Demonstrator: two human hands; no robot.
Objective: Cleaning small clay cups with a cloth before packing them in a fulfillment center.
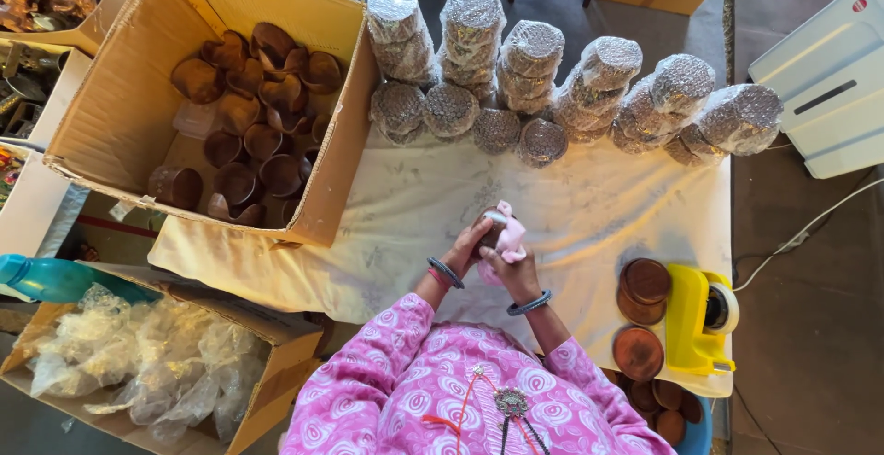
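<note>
Left hand: fingers curled around small brown cup, gripping it from left side. Right hand: pinching pink cloth, pressed against cup from right. Cup sits between both hands, touching each, above cloth-covered table. Cup axis: cannot tell, mostly hidden. Open box of brown cups well left of left hand; yellow tape dispenser right of right hand.

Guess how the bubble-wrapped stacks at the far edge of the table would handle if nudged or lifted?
The bubble-wrapped stacks look like round cylinders, several lying tilted on one another, so a push would probably roll or topple them. The wrap looks soft and slightly slick, so a grip may slide. If they hold brown cups like those in the cardboard box, probably fairly rigid inside.
</note>
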